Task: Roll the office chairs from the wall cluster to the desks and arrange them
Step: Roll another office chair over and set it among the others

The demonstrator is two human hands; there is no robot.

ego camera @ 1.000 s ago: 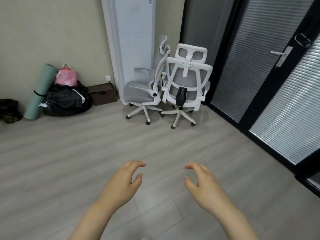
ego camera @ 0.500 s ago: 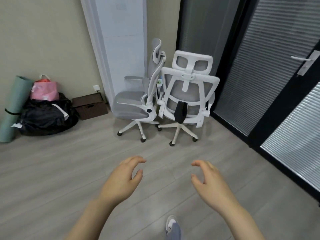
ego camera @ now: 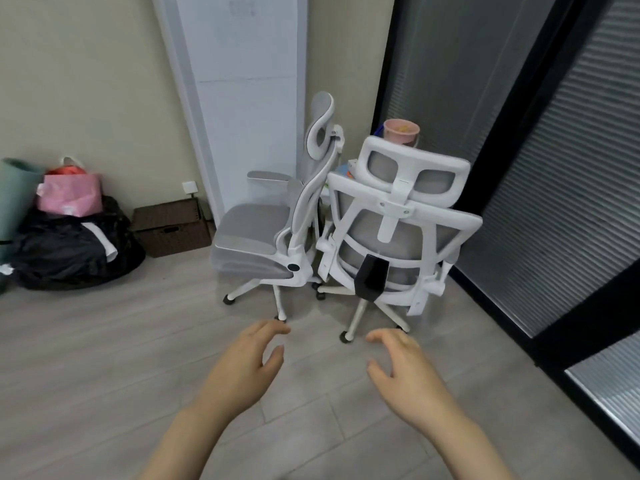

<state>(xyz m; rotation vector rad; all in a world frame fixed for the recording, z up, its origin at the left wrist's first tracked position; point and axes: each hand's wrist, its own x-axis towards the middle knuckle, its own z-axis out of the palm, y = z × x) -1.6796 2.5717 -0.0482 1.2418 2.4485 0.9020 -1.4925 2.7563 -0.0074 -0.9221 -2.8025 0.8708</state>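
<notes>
Two white-framed office chairs with grey mesh stand side by side in the corner. The left chair (ego camera: 263, 233) is seen from the side, its seat pointing left. The right chair (ego camera: 398, 230) shows me its back, with a black lumbar block low in the middle. My left hand (ego camera: 242, 368) and my right hand (ego camera: 405, 372) reach forward over the floor, both empty with fingers curled apart, just short of the chairs' wheel bases and touching nothing.
A tall white unit (ego camera: 242, 98) stands behind the left chair. A brown box (ego camera: 169, 230), a black bag (ego camera: 69, 251), a pink bag (ego camera: 69, 195) and a green rolled mat (ego camera: 14, 195) line the left wall. Dark glass partitions with blinds (ego camera: 536, 168) run along the right. A pink cup (ego camera: 401, 131) sits behind the chairs.
The view has closed in on the two chairs, which now look larger and nearer. Both hands stay raised and empty in front of me.
</notes>
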